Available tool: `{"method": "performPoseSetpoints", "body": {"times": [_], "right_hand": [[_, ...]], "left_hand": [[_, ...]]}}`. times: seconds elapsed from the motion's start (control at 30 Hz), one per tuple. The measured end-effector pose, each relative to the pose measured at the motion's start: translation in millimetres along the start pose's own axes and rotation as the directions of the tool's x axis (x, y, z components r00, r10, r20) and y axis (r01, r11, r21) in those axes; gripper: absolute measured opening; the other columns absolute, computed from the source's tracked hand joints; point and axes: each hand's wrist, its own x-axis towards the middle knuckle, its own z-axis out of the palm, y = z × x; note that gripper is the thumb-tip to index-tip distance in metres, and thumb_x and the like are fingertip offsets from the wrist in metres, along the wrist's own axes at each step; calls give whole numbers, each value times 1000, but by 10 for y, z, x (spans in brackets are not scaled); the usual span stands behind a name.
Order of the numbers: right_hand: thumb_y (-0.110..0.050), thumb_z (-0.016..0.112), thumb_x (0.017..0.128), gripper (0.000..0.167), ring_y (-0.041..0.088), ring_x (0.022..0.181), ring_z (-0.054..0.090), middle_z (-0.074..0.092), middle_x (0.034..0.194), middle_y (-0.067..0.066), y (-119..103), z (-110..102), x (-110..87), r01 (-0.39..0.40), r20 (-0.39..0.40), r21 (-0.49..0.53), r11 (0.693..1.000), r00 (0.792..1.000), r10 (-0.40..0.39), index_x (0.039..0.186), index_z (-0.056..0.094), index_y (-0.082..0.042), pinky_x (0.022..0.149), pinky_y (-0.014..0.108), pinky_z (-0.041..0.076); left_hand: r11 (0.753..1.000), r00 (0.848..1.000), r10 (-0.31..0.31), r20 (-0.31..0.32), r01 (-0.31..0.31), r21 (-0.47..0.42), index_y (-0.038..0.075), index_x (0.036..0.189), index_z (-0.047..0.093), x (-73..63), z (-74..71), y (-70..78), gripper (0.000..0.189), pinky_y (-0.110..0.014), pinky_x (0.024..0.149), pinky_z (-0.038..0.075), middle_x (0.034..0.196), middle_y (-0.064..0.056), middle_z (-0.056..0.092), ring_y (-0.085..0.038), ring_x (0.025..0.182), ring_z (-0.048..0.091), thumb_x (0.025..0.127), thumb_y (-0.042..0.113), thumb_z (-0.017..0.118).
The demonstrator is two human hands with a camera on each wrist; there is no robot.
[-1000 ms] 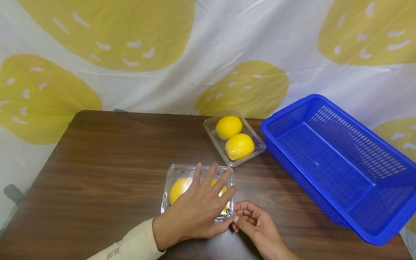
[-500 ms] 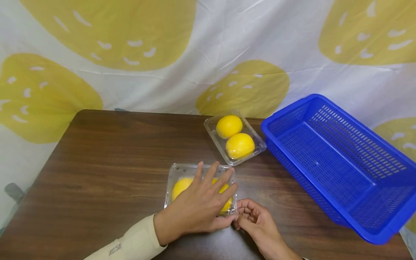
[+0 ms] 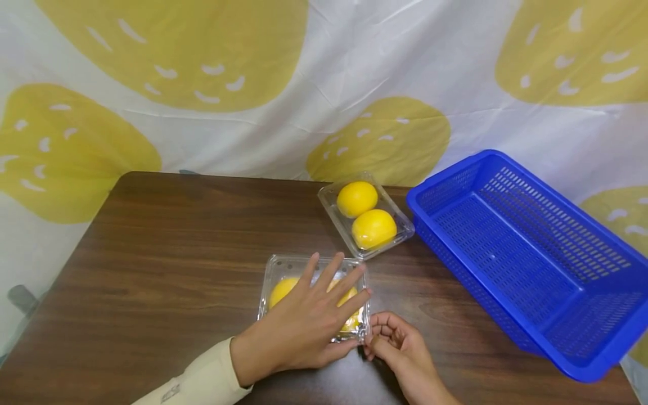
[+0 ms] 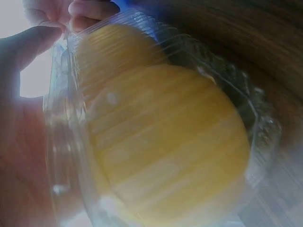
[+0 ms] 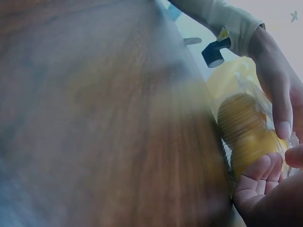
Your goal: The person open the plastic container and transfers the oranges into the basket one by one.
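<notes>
Near the front of the table lies a clear plastic clamshell box (image 3: 275,264) with two yellow, lemon-like fruits (image 3: 281,291) inside. My left hand (image 3: 306,323) rests on its lid, fingers straight and spread, covering much of the box. At the near right corner my right hand (image 3: 405,351) pinches the box's edge between thumb and fingers; the exact grip is partly hidden. Through the plastic, one fruit (image 4: 165,142) fills much of the left wrist view. The right wrist view shows both hands meeting at the edge of the box, with the fruits (image 5: 253,146) behind.
Another clear box (image 3: 334,211) with two yellow fruits sits farther back. To its right stands a blue perforated basket (image 3: 506,253) with nothing inside. A fruit-patterned cloth (image 3: 243,140) hangs behind the brown table (image 3: 177,253).
Compared with a second ago, the box has shifted slightly to the right, along with my right hand's fingertips. My left hand has stayed spread on the lid, moving only a little.
</notes>
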Motion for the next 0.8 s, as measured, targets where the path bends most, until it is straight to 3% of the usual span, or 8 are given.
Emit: {"method": "performPoseSetpoints", "body": {"times": [0.5,0.8], "right_hand": [[7,63,101,21,12,72,65,68,87,6,-22,-8,-7,6,25,11,1000,1000,-6,117,57,19,63,23,58],[8,61,101,22,11,73,65,68,87,3,8,-19,-5,45,43,16,999,998,-45,117,55,22,63,22,58]], "left_hand": [[998,998,40,-48,-42,-47,21,162,55,-170,-15,-88,77,-70,127,36,174,-15,40,-43,160,36,99,63,70],[998,989,36,-141,-43,-45,15,153,60,-283,9,-116,75,-69,124,42,163,-19,53,-43,151,47,93,56,79]]}}
